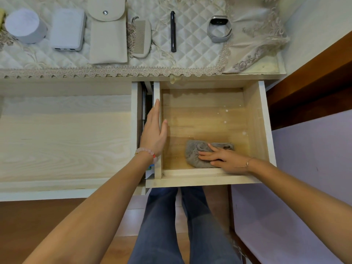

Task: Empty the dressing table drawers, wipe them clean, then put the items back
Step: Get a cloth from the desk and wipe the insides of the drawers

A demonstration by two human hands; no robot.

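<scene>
The wiping step is underway: the right hand (226, 160) presses flat fingers on the grey cloth (198, 156) in the emptied drawer (253, 119). The left hand (154, 130), fingers straight, steadies its left wall; unwiped upper floor likely comes next

Grey cloth (198, 155), pale wood-grain drawer (255, 119), cream quilted lace-edged table cover (190, 60), black pen (173, 31).

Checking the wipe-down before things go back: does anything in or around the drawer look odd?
White specks dot the drawer floor toward its back right, beyond the grey cloth. The lace cover lies rumpled at the tabletop's right end.
</scene>
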